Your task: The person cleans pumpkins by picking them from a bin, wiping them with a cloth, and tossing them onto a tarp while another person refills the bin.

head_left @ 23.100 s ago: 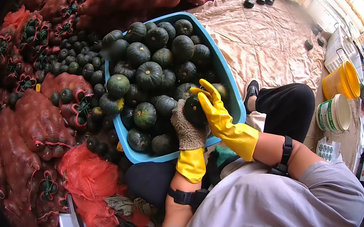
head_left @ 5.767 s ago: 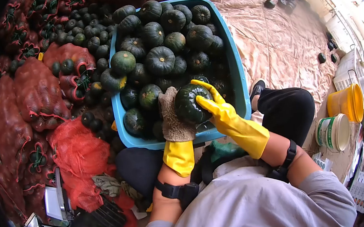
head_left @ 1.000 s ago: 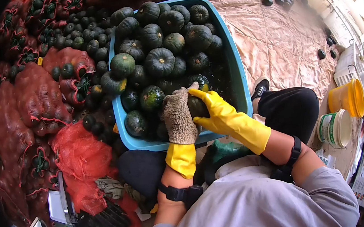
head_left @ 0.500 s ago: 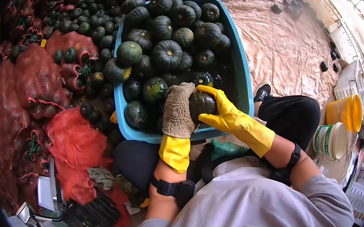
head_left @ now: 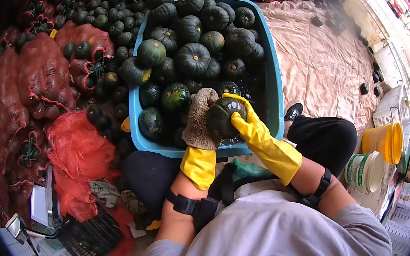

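Observation:
A dark green squash is held between my two hands over the near edge of a blue tub. My left hand, in a yellow glove under a brown textured mitt, presses on the squash's left side. My right hand, in a yellow rubber glove, grips its right side, the fingers wrapped over the top and the thumb on its face. Several dark green squashes fill the tub, with water showing among those nearest me. Wet highlights shine on the held squash.
Red mesh sacks and loose squashes lie left of the tub. A calculator and papers are at lower left. A pinkish cloth covers the floor at right, with a yellow bucket and a white bucket nearer me.
The held squash has turned and tilted, and sits slightly further left and higher. My right thumb now lies on its face. The whole view has shifted a little.

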`<state>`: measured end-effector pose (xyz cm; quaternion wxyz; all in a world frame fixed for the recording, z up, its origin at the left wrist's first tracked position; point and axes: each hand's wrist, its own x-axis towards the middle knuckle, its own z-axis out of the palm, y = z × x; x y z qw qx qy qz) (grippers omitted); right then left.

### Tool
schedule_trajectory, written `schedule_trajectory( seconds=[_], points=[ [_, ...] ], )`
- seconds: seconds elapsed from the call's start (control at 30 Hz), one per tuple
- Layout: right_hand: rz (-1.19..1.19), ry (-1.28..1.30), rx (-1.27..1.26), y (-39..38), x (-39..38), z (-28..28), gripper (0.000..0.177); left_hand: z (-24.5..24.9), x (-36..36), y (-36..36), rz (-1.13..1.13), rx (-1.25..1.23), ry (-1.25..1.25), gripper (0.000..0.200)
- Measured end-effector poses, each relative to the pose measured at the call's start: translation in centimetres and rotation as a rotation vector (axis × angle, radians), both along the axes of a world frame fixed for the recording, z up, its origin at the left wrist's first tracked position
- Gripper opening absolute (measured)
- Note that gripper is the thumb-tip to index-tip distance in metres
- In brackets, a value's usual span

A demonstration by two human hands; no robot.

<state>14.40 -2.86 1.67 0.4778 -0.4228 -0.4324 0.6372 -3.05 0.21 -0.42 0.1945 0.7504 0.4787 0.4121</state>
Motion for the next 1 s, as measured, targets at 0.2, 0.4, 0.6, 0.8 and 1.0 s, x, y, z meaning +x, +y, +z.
schedule_trajectory(
  seconds=[0.2, 0.4, 0.6, 0.8, 1.0],
  points=[
    [-0.094, -0.615, 0.322, 0.0, 0.8, -0.9, 0.085, 4.0, 0.5, -0.7, -0.035, 0.038, 0.071, 0.072],
    [0.088, -0.189, 0.317, 2.3, 0.9, 1.6, 0.067, 1.9, 0.8, 0.3, 0.047, -0.037, -0.255, 0.072],
    [-0.296, -0.533, 0.147, 1.4, -0.3, -1.3, 0.04, 2.5, 2.8, -1.0, 0.034, -0.086, -0.218, 0.067],
    [-0.287, -0.522, 0.266, 1.9, 0.9, -1.8, 0.037, 2.2, 2.7, 0.0, -0.017, -0.071, -0.07, 0.051],
    [-0.247, -0.477, 0.051, -1.1, -2.0, 0.3, 0.064, 2.6, 1.8, 0.4, -0.011, -0.104, -0.037, 0.042]
  ],
)
